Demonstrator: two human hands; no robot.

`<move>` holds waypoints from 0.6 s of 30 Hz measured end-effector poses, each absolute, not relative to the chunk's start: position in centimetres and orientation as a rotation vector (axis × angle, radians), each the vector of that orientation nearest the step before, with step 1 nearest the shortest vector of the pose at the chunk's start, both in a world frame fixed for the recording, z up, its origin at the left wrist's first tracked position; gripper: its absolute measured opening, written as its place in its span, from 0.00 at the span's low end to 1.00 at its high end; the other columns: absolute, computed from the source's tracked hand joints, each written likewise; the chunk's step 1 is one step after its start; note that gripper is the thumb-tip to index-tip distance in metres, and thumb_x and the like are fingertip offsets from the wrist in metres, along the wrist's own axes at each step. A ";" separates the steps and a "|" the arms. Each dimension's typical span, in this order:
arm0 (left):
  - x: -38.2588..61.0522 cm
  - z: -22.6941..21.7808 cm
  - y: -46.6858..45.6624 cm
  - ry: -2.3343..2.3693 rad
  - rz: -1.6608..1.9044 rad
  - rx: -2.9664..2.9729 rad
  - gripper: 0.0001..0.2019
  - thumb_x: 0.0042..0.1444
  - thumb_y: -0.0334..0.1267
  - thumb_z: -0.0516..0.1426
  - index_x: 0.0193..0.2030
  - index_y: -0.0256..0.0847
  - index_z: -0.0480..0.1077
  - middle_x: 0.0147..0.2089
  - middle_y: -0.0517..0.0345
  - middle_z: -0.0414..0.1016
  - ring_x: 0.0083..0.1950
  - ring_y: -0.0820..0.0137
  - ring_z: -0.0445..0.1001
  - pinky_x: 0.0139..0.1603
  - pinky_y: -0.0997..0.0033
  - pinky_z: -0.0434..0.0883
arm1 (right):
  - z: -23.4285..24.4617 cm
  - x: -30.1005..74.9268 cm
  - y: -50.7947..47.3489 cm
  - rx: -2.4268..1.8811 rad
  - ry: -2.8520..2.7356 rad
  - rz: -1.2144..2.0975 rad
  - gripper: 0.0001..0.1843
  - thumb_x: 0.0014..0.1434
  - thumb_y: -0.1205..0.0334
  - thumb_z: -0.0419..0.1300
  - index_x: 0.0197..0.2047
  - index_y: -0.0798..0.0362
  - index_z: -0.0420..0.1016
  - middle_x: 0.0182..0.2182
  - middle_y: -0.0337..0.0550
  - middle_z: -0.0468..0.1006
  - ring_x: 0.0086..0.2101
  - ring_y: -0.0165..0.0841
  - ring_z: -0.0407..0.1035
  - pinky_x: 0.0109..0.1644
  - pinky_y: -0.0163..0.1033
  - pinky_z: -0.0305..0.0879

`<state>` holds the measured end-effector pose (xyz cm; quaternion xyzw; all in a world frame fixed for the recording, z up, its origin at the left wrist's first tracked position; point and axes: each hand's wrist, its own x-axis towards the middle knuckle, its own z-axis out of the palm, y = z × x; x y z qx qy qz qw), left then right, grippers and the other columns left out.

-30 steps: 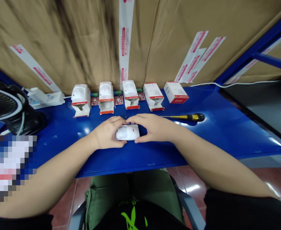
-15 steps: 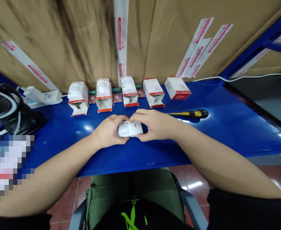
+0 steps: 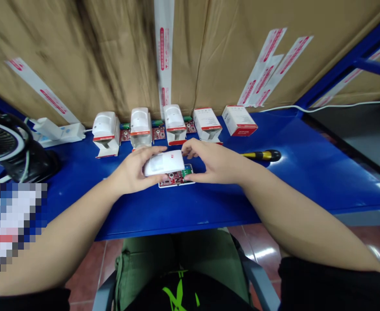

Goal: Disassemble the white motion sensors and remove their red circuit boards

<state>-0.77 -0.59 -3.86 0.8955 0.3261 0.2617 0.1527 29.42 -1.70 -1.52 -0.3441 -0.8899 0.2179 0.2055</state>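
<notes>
My left hand [image 3: 131, 169] grips a white plastic motion-sensor cover [image 3: 164, 163], raised at a tilt above the table. Under the cover's right end lies a white sensor base [image 3: 176, 183] holding a red circuit board with a green terminal block. My right hand [image 3: 214, 163] rests its fingers on this base and beside the cover. The cover hides the left part of the board. The cover and base are apart at the left, and I cannot tell whether they touch at the right.
Three assembled white sensors [image 3: 141, 127] and two small white-and-red boxes [image 3: 239, 120] stand in a row on the blue table [image 3: 293, 181]. Red circuit boards lie behind them. A yellow-and-black screwdriver [image 3: 264, 155] lies right of my hand. A black fan [image 3: 2, 147] and white power strip [image 3: 58, 133] stand left.
The white cover has come apart from the base and lifted up to the left in my left hand. The red circuit board in the base now shows on the table.
</notes>
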 end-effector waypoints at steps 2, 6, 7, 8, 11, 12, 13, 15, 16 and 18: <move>-1.9 -2.8 -0.2 0.965 0.714 2.638 0.33 0.66 0.58 0.64 0.69 0.37 0.73 0.62 0.39 0.84 0.59 0.51 0.82 0.63 0.50 0.78 | -1.4 29.6 -1.6 -0.983 -2.518 0.601 0.19 0.62 0.53 0.68 0.53 0.51 0.74 0.46 0.50 0.84 0.41 0.43 0.78 0.45 0.47 0.72; -3.8 -0.6 0.0 1.049 0.437 2.671 0.29 0.63 0.52 0.63 0.65 0.36 0.75 0.59 0.41 0.84 0.57 0.51 0.82 0.64 0.48 0.77 | -0.8 31.2 -1.0 -1.081 -2.604 0.542 0.08 0.64 0.54 0.63 0.42 0.48 0.76 0.38 0.45 0.83 0.36 0.39 0.75 0.41 0.45 0.67; -4.1 -0.1 0.0 1.085 0.352 2.647 0.29 0.61 0.51 0.63 0.64 0.37 0.75 0.58 0.42 0.84 0.56 0.51 0.82 0.63 0.48 0.77 | -0.5 31.9 -0.7 -1.148 -2.592 0.527 0.07 0.63 0.55 0.63 0.41 0.48 0.76 0.37 0.44 0.82 0.35 0.39 0.74 0.40 0.45 0.66; -4.3 0.3 -0.1 1.124 0.272 2.611 0.28 0.58 0.51 0.63 0.62 0.38 0.76 0.57 0.43 0.84 0.55 0.51 0.83 0.62 0.50 0.77 | -0.2 32.8 -0.5 -1.231 -2.567 0.514 0.06 0.62 0.56 0.64 0.41 0.48 0.77 0.35 0.44 0.82 0.34 0.39 0.74 0.39 0.44 0.66; -4.8 1.2 -0.1 1.240 0.063 2.483 0.27 0.53 0.52 0.62 0.58 0.41 0.76 0.52 0.47 0.84 0.53 0.51 0.83 0.55 0.54 0.78 | 1.2 36.1 -0.1 -1.531 -2.422 0.511 0.07 0.58 0.55 0.66 0.39 0.47 0.79 0.32 0.41 0.81 0.31 0.39 0.73 0.36 0.45 0.67; -4.8 1.4 -0.1 1.288 0.004 2.451 0.27 0.52 0.52 0.62 0.57 0.41 0.76 0.51 0.47 0.84 0.52 0.50 0.83 0.53 0.54 0.78 | 1.7 37.3 -0.3 -1.620 -2.348 0.529 0.08 0.57 0.54 0.67 0.39 0.46 0.80 0.31 0.41 0.81 0.31 0.39 0.74 0.36 0.46 0.68; -4.9 1.5 -0.1 1.348 -0.049 2.430 0.27 0.51 0.52 0.62 0.56 0.42 0.75 0.50 0.47 0.84 0.51 0.49 0.84 0.52 0.54 0.77 | 2.2 38.5 -0.7 -1.699 -2.260 0.571 0.09 0.57 0.53 0.68 0.40 0.45 0.80 0.31 0.41 0.81 0.30 0.39 0.74 0.36 0.47 0.70; -4.8 1.7 0.0 1.474 -0.147 2.403 0.27 0.48 0.52 0.61 0.54 0.42 0.74 0.48 0.46 0.83 0.49 0.47 0.84 0.49 0.53 0.77 | 3.1 40.7 -1.9 -1.801 -2.059 0.619 0.10 0.59 0.49 0.68 0.41 0.43 0.81 0.31 0.44 0.82 0.31 0.40 0.75 0.37 0.48 0.72; -4.7 1.8 0.0 1.530 -0.190 2.387 0.28 0.47 0.52 0.61 0.54 0.43 0.74 0.47 0.45 0.83 0.48 0.47 0.84 0.47 0.54 0.76 | 3.2 41.5 -2.5 -1.839 -1.971 0.619 0.10 0.60 0.49 0.68 0.42 0.42 0.81 0.32 0.46 0.82 0.32 0.40 0.76 0.40 0.49 0.74; -4.5 1.9 0.0 1.605 -0.264 2.343 0.28 0.46 0.51 0.62 0.54 0.44 0.72 0.46 0.46 0.83 0.46 0.47 0.84 0.45 0.54 0.76 | 3.0 42.7 -3.7 -1.914 -1.876 0.612 0.09 0.58 0.53 0.70 0.42 0.42 0.80 0.36 0.50 0.85 0.37 0.42 0.79 0.47 0.50 0.76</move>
